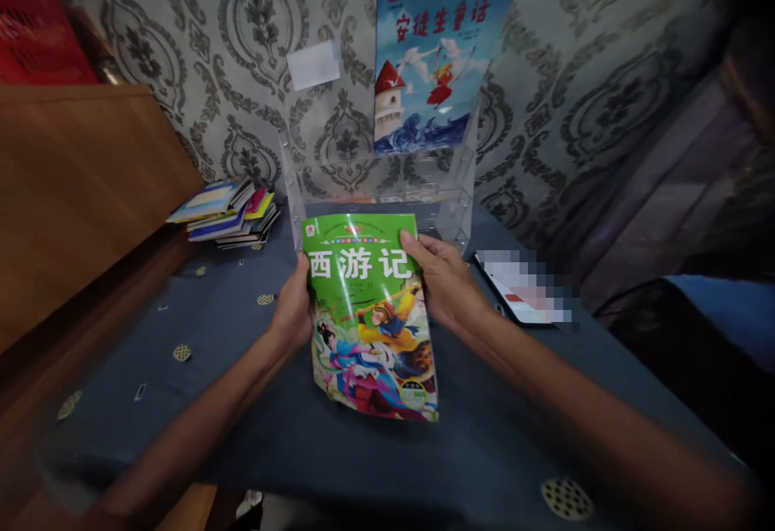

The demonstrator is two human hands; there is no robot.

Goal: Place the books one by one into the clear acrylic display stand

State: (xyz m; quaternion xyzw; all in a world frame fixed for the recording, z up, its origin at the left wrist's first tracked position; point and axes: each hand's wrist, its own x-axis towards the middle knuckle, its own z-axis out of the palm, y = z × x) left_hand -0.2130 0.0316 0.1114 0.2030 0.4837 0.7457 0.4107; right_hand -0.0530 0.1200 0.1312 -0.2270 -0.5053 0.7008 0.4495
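Observation:
Between my two hands is a green picture book [363, 313] with white Chinese characters and colourful figures on its cover, its front facing me. My left hand [295, 301] grips its left edge, most of the fingers hidden behind it. On the right edge, my right hand [445, 277] pinches the upper corner with the thumb lying on the cover. Just behind the book stands a clear plastic rack [461, 200] with tiers. A blue book [433, 55] with a red-roofed tower on its cover stands upright in the rack's upper right.
A messy stack of books [227, 212] lies at the back left on the dark blue tablecloth [224, 345]. To the right is a dark-framed tablet or folder [521, 289], partly blurred out. A wooden cabinet side [78, 192] rises at the left, and patterned wallpaper [260, 14] covers the back wall.

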